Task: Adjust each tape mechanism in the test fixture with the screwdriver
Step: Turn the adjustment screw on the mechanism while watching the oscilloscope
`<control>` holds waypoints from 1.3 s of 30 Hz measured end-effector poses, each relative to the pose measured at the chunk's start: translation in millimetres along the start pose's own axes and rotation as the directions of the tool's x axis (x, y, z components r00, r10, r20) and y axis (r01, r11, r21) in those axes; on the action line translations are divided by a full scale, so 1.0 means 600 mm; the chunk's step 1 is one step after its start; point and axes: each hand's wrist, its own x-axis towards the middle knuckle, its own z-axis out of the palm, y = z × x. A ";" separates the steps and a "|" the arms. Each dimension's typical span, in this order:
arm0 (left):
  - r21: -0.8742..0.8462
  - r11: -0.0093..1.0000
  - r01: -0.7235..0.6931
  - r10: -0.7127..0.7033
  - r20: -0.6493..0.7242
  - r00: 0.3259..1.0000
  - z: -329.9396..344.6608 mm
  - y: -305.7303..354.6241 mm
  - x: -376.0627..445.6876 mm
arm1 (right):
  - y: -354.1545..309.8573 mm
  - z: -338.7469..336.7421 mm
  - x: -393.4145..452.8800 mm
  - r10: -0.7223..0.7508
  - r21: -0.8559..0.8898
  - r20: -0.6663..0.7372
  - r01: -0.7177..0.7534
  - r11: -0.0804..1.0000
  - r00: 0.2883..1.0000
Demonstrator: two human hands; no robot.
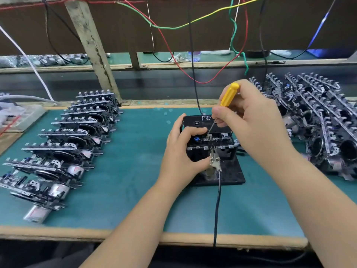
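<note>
- Green matting covered the work surface (123, 200), with coloured wires (193, 26) hanging above it.
- At its middle stood the black test fixture (229, 171), a tape mechanism (216, 141) seated in it.
- The left hand (181, 153) gripped the fixture's left side, fingers curled over the mechanism.
- The right hand (249, 117) pinched the yellow-handled screwdriver (229, 94), tip down on the mechanism.
- More mechanisms lay in a row (73, 144) to the left and in a heap (326, 120) to the right.
</note>
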 end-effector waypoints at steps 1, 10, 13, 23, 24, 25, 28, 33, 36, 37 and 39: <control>-0.002 1.000 -0.002 0.002 -0.001 1.000 0.000 -0.001 0.000 | -0.001 0.000 0.002 0.001 -0.009 0.008 -0.001 1.000 1.000; 0.003 1.000 0.006 -0.006 0.000 1.000 0.001 -0.002 -0.001 | -0.018 0.013 0.023 -0.068 -0.095 0.050 0.072 0.993 0.996; -0.005 1.000 0.005 -0.005 0.003 1.000 0.000 0.000 -0.002 | -0.017 0.009 0.032 -0.067 -0.116 0.064 0.074 0.990 0.996; -0.013 1.000 0.006 -0.006 0.006 1.000 0.000 -0.001 -0.002 | -0.014 0.014 0.037 -0.046 0.072 -0.015 0.047 0.996 0.999; -0.013 1.000 0.010 -0.010 0.010 1.000 0.000 -0.001 -0.002 | -0.012 0.016 0.036 -0.040 0.065 -0.038 0.043 0.997 0.998; -0.015 1.000 0.010 -0.010 0.011 1.000 0.000 0.000 -0.003 | -0.012 0.017 0.035 -0.041 0.054 -0.057 0.044 0.998 0.998; -0.004 1.000 -0.011 0.011 0.005 1.000 0.001 0.001 -0.004 | -0.012 0.012 0.037 -0.052 -0.021 -0.015 0.051 0.998 0.999; -0.017 0.997 -0.070 0.070 -0.017 0.997 0.003 -0.012 -0.010 | -0.005 -0.002 0.040 -0.044 0.110 0.115 0.031 0.993 0.992; -0.025 0.997 -0.080 0.079 -0.033 0.996 0.005 -0.015 -0.008 | -0.006 0.003 0.045 -0.063 0.061 0.073 0.058 0.996 0.995; -0.021 0.997 -0.069 0.069 -0.034 0.997 0.004 -0.014 -0.006 | -0.006 0.008 0.047 -0.082 0.009 0.053 0.082 0.997 0.995; -0.009 0.998 -0.060 0.060 -0.032 0.998 0.003 -0.012 -0.003 | -0.011 0.016 0.049 -0.116 -0.071 0.002 0.116 0.991 0.993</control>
